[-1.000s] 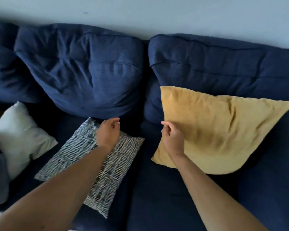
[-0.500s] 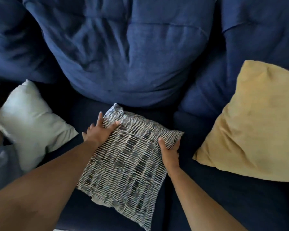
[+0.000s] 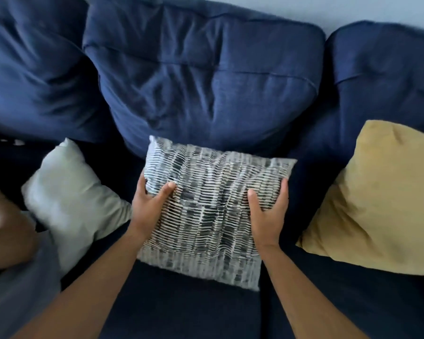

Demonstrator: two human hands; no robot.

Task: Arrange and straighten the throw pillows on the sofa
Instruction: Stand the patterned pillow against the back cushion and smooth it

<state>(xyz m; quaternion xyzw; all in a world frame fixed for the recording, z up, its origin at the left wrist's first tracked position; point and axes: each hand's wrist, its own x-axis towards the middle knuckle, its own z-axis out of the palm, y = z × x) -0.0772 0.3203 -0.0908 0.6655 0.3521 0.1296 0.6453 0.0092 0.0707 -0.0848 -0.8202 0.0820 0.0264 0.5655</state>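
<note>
A grey-and-white patterned pillow point(image 3: 211, 211) stands tilted against the middle back cushion of the navy sofa point(image 3: 201, 69). My left hand point(image 3: 149, 204) grips its left edge, thumb on the front. My right hand point(image 3: 267, 211) grips its right edge the same way. A mustard yellow pillow point(image 3: 382, 199) leans against the right back cushion. A pale white pillow point(image 3: 69, 201) lies on the seat at the left, slightly blurred.
Another person's arm point(image 3: 8, 231) and grey clothing point(image 3: 20, 289) fill the lower left corner. The dark seat cushion point(image 3: 181, 311) stretches in front of the pillows. A light wall point(image 3: 353, 8) shows above the sofa back.
Both hands left the yellow pillow and seat, took the patterned pillow by its sides and raised it from lying flat to leaning against the middle back cushion. The view shifted left.
</note>
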